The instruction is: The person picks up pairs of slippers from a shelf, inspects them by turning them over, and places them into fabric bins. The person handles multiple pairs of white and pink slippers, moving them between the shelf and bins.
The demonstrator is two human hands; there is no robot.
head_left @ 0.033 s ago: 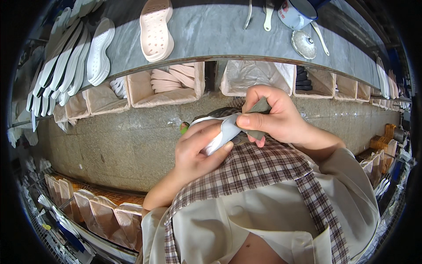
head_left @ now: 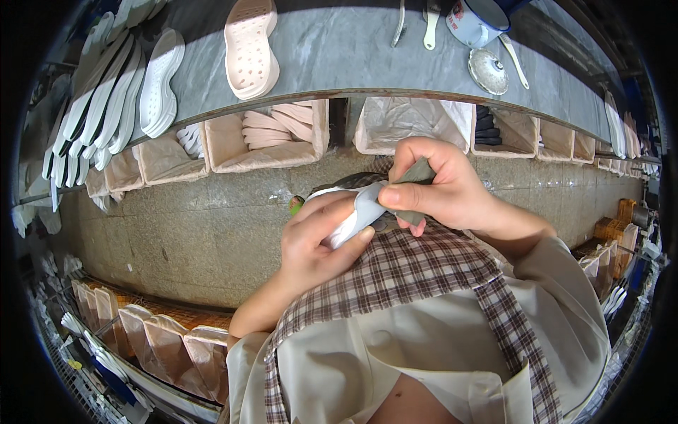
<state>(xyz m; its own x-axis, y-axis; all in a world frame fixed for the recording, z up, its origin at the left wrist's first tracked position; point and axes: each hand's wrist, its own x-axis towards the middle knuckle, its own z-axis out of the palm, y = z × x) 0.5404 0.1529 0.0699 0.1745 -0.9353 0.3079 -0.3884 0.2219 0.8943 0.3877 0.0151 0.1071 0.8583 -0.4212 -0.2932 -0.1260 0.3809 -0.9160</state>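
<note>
Above my lap, my left hand is wrapped around a white shoe sole, which it holds tilted. Part of the sole is hidden by the fingers. My right hand pinches a folded dark grey-green piece that looks like sandpaper, with the thumb on its near side. This piece lies against the right end of the sole, and the right thumb tip meets the sole there.
A grey marble-look table runs across the far side, carrying a pink sole, stacked white soles, an enamel mug, its lid and brushes. Lined bins stand beneath; more bins are behind at left.
</note>
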